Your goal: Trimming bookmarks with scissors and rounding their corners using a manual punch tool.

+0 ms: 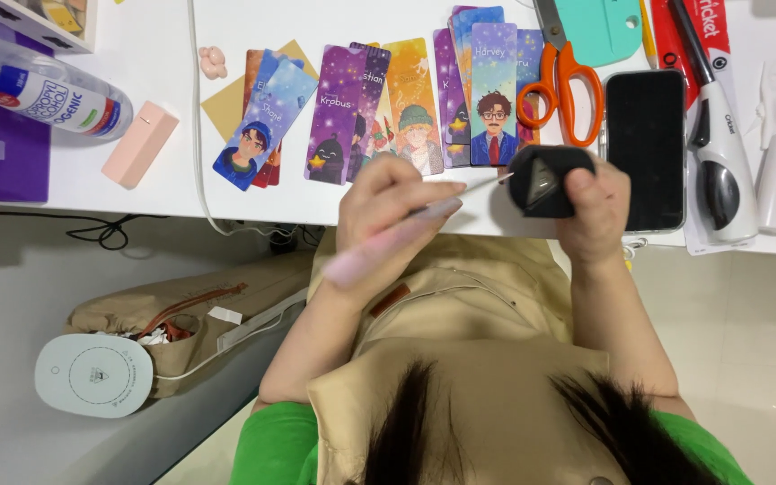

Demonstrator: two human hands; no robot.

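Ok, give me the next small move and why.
Probably ease the tip of the pink tool onto the pale triangle of the black object: the left hand aims it there, tip just reaching the edge, while the right hand grips the object.

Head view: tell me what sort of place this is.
Probably a home craft desk: illustrated bookmarks are spread on a white table, beside orange scissors, while the left hand holds a pink pen.

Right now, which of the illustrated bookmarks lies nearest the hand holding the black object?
The blue bookmark showing a curly-haired figure with glasses and moustache; its lower end sits just above the right hand, while the others fan out leftward.
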